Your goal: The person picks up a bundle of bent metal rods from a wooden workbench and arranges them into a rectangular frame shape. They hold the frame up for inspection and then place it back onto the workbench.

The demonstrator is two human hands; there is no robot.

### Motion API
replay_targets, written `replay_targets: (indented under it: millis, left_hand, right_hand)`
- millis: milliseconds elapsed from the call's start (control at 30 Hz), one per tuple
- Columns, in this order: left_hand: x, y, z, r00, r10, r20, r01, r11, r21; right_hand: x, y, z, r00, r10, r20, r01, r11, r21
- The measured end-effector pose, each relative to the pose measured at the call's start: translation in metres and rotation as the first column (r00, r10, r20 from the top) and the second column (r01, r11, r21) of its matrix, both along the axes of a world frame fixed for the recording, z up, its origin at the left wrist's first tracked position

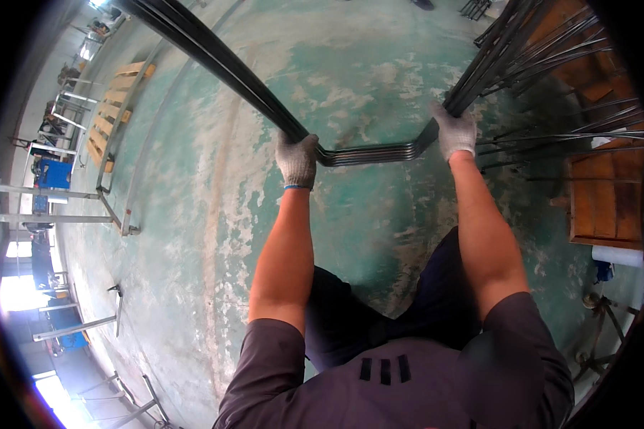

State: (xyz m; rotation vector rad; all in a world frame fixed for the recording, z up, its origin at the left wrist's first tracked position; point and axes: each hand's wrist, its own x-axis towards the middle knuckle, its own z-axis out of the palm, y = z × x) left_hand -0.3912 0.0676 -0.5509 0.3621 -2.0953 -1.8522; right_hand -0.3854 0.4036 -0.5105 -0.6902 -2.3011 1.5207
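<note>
Several dark metal tubes (368,155), nested side by side, form one wide U-shaped bundle in front of me. Two long legs run up and outward from its short, level middle section. My left hand (295,159), in a pale knitted work glove, is wrapped round the left leg just above the bend. In a matching glove, my right hand (455,131) grips the right leg above the other bend. Both arms reach forward. The left leg's far end passes out of view at the top; the right leg overlaps other dark rods, so its end is hard to make out.
Worn green-painted floor (279,236) spreads beneath me. A wooden pallet (112,111) and a metal frame (114,214) are at the left. Many thin dark rods (558,53) jut out at the upper right, near a brown wooden crate (605,204). A wheeled metal stand (601,322) is at the lower right.
</note>
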Motion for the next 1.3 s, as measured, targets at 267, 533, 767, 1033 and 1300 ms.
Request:
replay_targets:
  millis: [267, 533, 767, 1033, 1300]
  left_hand:
    - [0.000, -0.018, -0.035, 0.997, -0.046, 0.056, 0.047, 0.999, -0.028]
    - [0.004, -0.007, -0.025, 0.982, -0.098, 0.162, 0.089, 0.994, 0.062]
    - [0.006, -0.010, -0.025, 0.979, -0.080, 0.187, 0.076, 0.997, 0.028]
    - [0.005, -0.006, -0.019, 0.985, -0.073, 0.156, 0.068, 0.997, 0.037]
    - [0.001, -0.002, -0.026, 0.986, -0.040, 0.159, 0.040, 0.999, 0.004]
  right_hand:
    - [-0.003, -0.002, -0.010, 0.995, 0.016, -0.100, -0.019, 0.999, -0.030]
    - [-0.001, 0.003, -0.003, 0.999, 0.032, -0.023, -0.033, 0.997, -0.067]
    - [-0.005, 0.000, -0.009, 0.995, 0.030, -0.094, -0.044, 0.988, -0.149]
    - [-0.005, 0.000, -0.006, 0.996, 0.046, -0.070, -0.056, 0.987, -0.151]
    - [-0.011, 0.008, -0.019, 0.995, 0.044, -0.087, -0.057, 0.986, -0.154]
